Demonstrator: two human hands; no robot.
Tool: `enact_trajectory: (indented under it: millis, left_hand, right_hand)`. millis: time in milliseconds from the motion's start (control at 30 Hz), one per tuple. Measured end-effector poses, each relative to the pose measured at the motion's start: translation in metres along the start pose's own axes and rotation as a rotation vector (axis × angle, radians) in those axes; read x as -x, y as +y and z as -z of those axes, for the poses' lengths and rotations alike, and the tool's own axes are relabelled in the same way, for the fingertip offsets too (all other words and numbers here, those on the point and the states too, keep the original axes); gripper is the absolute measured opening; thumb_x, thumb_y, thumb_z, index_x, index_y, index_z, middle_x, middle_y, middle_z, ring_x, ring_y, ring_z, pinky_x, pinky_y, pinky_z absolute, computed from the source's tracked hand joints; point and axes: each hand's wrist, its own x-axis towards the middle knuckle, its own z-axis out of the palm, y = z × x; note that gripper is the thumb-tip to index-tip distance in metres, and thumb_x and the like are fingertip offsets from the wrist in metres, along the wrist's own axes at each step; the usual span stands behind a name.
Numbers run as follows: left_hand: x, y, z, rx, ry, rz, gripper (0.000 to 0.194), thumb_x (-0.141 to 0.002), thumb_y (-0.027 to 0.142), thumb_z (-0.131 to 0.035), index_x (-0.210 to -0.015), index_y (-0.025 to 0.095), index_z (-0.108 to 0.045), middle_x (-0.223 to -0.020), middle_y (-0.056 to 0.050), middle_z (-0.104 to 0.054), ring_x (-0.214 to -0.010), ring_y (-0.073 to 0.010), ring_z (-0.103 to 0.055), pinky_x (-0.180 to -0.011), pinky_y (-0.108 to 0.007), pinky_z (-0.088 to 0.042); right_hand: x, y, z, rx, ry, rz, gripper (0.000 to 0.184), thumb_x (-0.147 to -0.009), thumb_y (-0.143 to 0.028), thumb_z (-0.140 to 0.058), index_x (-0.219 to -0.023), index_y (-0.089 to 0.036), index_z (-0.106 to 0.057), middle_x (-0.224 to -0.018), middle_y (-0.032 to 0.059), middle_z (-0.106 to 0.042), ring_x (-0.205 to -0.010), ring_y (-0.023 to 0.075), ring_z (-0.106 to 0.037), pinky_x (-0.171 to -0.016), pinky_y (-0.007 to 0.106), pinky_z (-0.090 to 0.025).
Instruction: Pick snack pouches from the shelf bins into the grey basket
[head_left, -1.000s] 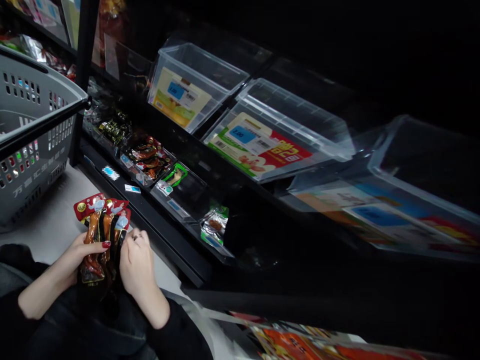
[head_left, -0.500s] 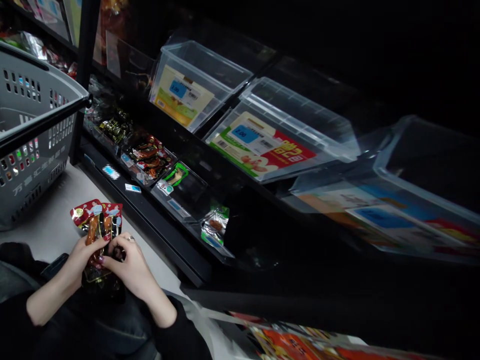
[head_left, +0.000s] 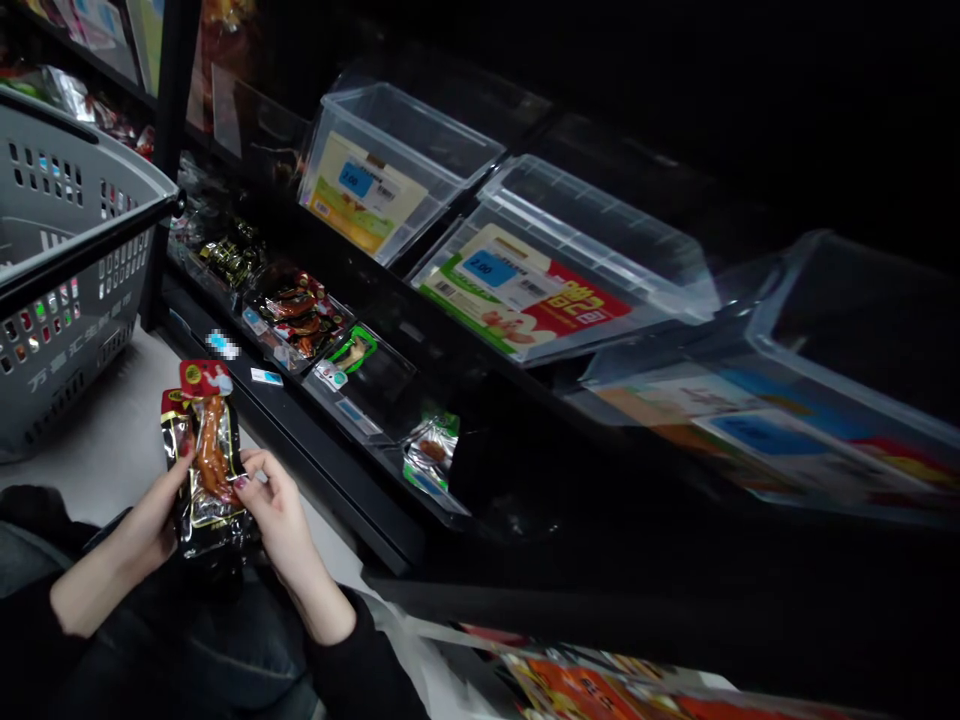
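Two vacuum-packed meat snack packets, red at the top and black below, are held up over my lap. The front packet (head_left: 214,450) shows a brown piece of meat through its clear window. Behind it and to its left, the rear packet (head_left: 172,412) is partly covered. My left hand (head_left: 154,515) is closed on the packets' left side, its thumb over the rear one. With thumb and fingers my right hand (head_left: 276,505) pinches the front packet's right edge.
A grey shopping basket (head_left: 79,215) stands at the left. On the low black shelf, a clear tray (head_left: 281,350) holds similar packets, beside a green-edged packet (head_left: 352,352) and a silver-green packet (head_left: 431,450). Clear bins (head_left: 517,280) with price labels sit above.
The front packet has turned and risen, its brown contents now facing me over the rear packet. My right hand has shifted right to its edge. Basket and shelf have not moved.
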Motion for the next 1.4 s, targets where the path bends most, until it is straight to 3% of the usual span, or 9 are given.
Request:
enact_trajectory:
  millis: [100, 233, 333, 433, 533, 633, 800, 967, 1400]
  left_hand:
    - [-0.006, -0.001, 0.005, -0.089, 0.06, -0.169, 0.033, -0.072, 0.029, -0.061, -0.102, 0.014, -0.06, -0.082, -0.007, -0.073, -0.074, -0.0222, -0.067, -0.069, -0.032, -0.052]
    - [-0.016, -0.005, 0.015, -0.267, 0.206, -0.36, 0.038, -0.065, 0.034, -0.067, -0.095, 0.011, -0.061, -0.078, -0.007, -0.072, -0.078, -0.0246, -0.066, -0.069, -0.032, -0.05]
    - [-0.019, -0.008, 0.016, -0.347, 0.185, -0.395, 0.045, -0.063, 0.041, -0.067, -0.096, 0.011, -0.061, -0.079, -0.006, -0.072, -0.086, -0.0259, -0.063, -0.075, -0.032, -0.047]
    - [-0.016, -0.009, 0.012, -0.325, 0.018, -0.376, 0.051, -0.055, 0.043, -0.071, -0.094, 0.011, -0.062, -0.081, -0.007, -0.071, -0.084, -0.0252, -0.063, -0.077, -0.031, -0.046]
    - [-0.011, -0.007, 0.007, -0.28, -0.026, -0.312, 0.041, -0.052, 0.033, -0.076, -0.084, 0.011, -0.063, -0.073, -0.006, -0.071, -0.073, -0.0233, -0.065, -0.07, -0.03, -0.048]
    - [-0.007, -0.003, 0.005, -0.242, 0.057, -0.247, 0.024, -0.057, 0.024, -0.073, -0.075, 0.012, -0.063, -0.063, -0.003, -0.069, -0.06, -0.019, -0.063, -0.06, -0.027, -0.048]
    - [0.002, 0.002, 0.001, -0.28, 0.034, -0.224, 0.024, -0.057, 0.021, -0.071, -0.08, 0.015, -0.065, -0.066, -0.002, -0.071, -0.063, -0.0198, -0.064, -0.064, -0.029, -0.048]
    - [0.005, -0.003, 0.001, -0.413, -0.049, -0.281, 0.034, -0.057, 0.022, -0.072, -0.09, 0.016, -0.065, -0.086, -0.005, -0.071, -0.083, -0.0243, -0.063, -0.077, -0.033, -0.045]
    - [0.017, 0.006, 0.014, -0.442, -0.363, -0.235, 0.035, -0.054, 0.015, -0.075, -0.087, 0.019, -0.067, -0.079, -0.005, -0.071, -0.078, -0.0236, -0.064, -0.071, -0.03, -0.048]
  right_hand:
    - [0.004, -0.007, 0.005, 0.21, 0.148, 0.123, 0.014, -0.079, -0.027, -0.043, -0.069, -0.021, -0.035, -0.072, -0.0019, -0.042, -0.062, 0.0107, -0.046, -0.058, 0.022, -0.041]
    - [0.017, -0.013, 0.005, 0.972, 0.361, 0.394, 0.014, -0.082, -0.013, -0.036, -0.071, -0.02, -0.04, -0.076, 0.0038, -0.048, -0.066, 0.0154, -0.047, -0.061, 0.027, -0.039]
    - [0.03, -0.007, -0.012, 1.44, 0.268, 0.504, 0.02, -0.079, -0.005, -0.034, -0.076, -0.018, -0.049, -0.075, 0.0089, -0.053, -0.063, 0.0192, -0.048, -0.057, 0.032, -0.038]
    - [0.042, 0.002, -0.033, 1.618, 0.137, 0.553, 0.026, -0.078, -0.005, -0.033, -0.089, -0.015, -0.054, -0.078, 0.0138, -0.057, -0.063, 0.0221, -0.049, -0.055, 0.035, -0.038]
    - [0.048, 0.003, -0.043, 1.554, 0.059, 0.61, 0.029, -0.079, -0.009, -0.035, -0.101, -0.011, -0.053, -0.097, 0.0208, -0.058, -0.077, 0.0263, -0.052, -0.063, 0.04, -0.04]
    - [0.045, -0.007, -0.034, 1.232, -0.023, 0.603, 0.023, -0.077, -0.024, -0.046, -0.094, -0.014, -0.056, -0.095, 0.0162, -0.06, -0.082, 0.0268, -0.052, -0.068, 0.04, -0.04]
    - [0.015, -0.02, 0.007, 0.687, 0.183, 0.223, 0.008, -0.075, -0.026, -0.053, -0.077, -0.018, -0.051, -0.073, 0.0015, -0.056, -0.066, 0.0139, -0.049, -0.062, 0.027, -0.04]
    - [-0.004, -0.015, 0.026, 0.346, -0.096, -0.057, 0.022, -0.065, -0.028, -0.066, -0.073, -0.017, -0.049, -0.06, -0.0061, -0.046, -0.05, 0.007, -0.038, -0.048, 0.019, -0.033]
    - [0.015, -0.033, 0.023, 0.418, -0.063, 0.262, 0.028, -0.072, -0.027, -0.058, -0.049, -0.018, -0.044, -0.052, -0.0043, -0.043, -0.051, 0.0091, -0.04, -0.052, 0.023, -0.032]
